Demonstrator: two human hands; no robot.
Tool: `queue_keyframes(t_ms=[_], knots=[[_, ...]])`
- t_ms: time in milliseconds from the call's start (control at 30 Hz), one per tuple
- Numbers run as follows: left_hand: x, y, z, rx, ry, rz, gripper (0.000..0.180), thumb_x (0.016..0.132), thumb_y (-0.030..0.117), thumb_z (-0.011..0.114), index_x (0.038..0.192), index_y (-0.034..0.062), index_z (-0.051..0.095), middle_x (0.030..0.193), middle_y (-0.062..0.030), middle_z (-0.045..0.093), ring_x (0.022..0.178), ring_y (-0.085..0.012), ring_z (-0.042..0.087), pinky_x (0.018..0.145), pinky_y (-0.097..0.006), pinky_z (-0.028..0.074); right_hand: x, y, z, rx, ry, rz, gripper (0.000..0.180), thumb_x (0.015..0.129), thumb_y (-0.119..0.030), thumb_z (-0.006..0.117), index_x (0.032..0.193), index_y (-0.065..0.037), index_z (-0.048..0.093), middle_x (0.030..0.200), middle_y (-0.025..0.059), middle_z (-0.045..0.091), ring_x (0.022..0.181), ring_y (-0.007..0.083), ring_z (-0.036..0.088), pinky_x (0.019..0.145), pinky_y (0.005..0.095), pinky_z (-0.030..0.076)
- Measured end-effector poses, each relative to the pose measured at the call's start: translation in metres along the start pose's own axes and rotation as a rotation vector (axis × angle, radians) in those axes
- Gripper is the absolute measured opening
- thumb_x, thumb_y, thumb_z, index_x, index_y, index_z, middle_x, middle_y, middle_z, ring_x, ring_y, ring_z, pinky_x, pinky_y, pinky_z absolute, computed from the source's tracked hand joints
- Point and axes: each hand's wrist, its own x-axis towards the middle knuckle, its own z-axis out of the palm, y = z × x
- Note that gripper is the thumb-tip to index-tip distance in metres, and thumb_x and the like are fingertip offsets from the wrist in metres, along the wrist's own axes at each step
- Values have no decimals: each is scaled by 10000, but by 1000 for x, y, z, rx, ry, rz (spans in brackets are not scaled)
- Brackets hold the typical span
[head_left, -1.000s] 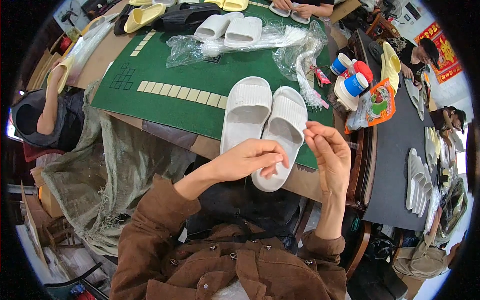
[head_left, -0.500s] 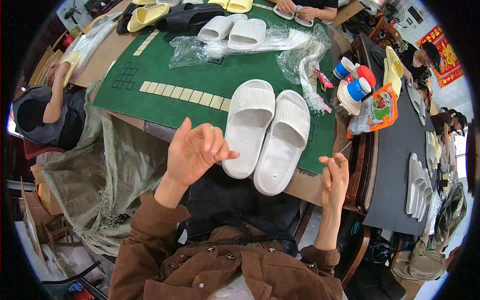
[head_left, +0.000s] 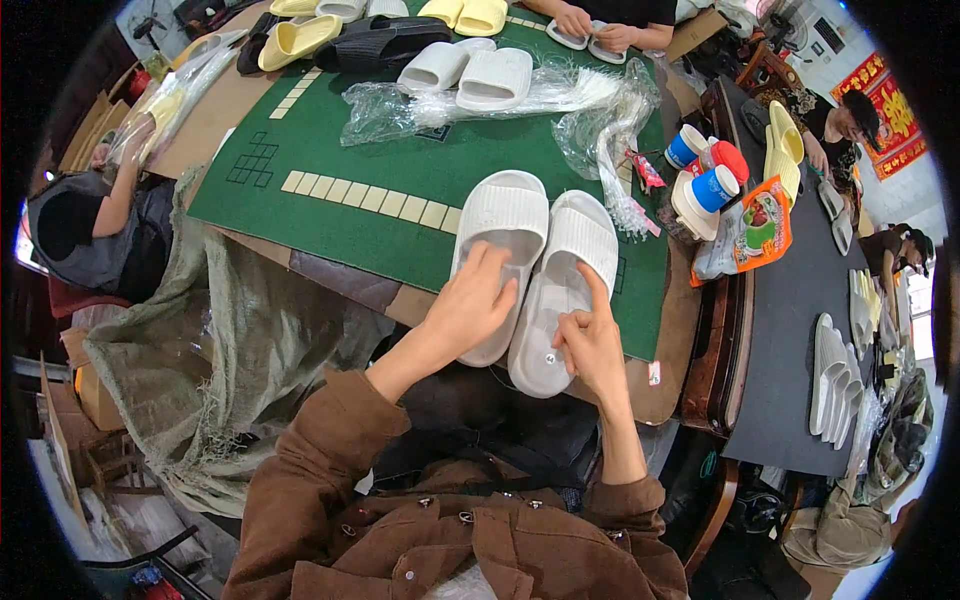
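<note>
A pair of white ribbed slippers lies side by side in front of me, toes pointing away. My left hand (head_left: 470,300) is over the left slipper (head_left: 507,200), its bent fingers at the lower edge of the strap and its thumb apart from them. Over the right slipper (head_left: 582,240) is my right hand (head_left: 592,345), with the index finger stretched to the strap's edge. Its other fingers and thumb are curled together. Whatever they hold, if anything, is too small to make out.
On the green table mat (head_left: 350,230) are clear plastic with white strands (head_left: 610,120), and white slippers (head_left: 495,78). Blue cups (head_left: 714,187) and an orange bag (head_left: 765,225) stand to the right. Co-workers sit around; one person's hands (head_left: 612,38) hold slippers at the far edge.
Both hands have moved forward and inward onto the slippers. My right hand was beside the table edge, pinching something thin; its index finger is now stretched out. The pair stays in place.
</note>
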Motion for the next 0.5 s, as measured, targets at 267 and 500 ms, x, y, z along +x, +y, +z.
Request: queue_keyframes(t_ms=[267,500], knots=[[24,-1,14,301,164,269,674,840,377,611,1263,-101,394,1279,-268,428,1253,-421,332,1045,-481,266,26,23,3,-139,104,-141,279,894,-31,487,1167,-23,542,696,75,630,519,84,539,474,240,417],[59,-6,14,401,35,127,673,754,444,655,1122,-105,525,1088,-287,566,1038,-412,537,883,-474,430,56,38,14,-586,282,-604,323,835,-1,528,1146,72,486,959,289,599,864,480,562,768,512,457]])
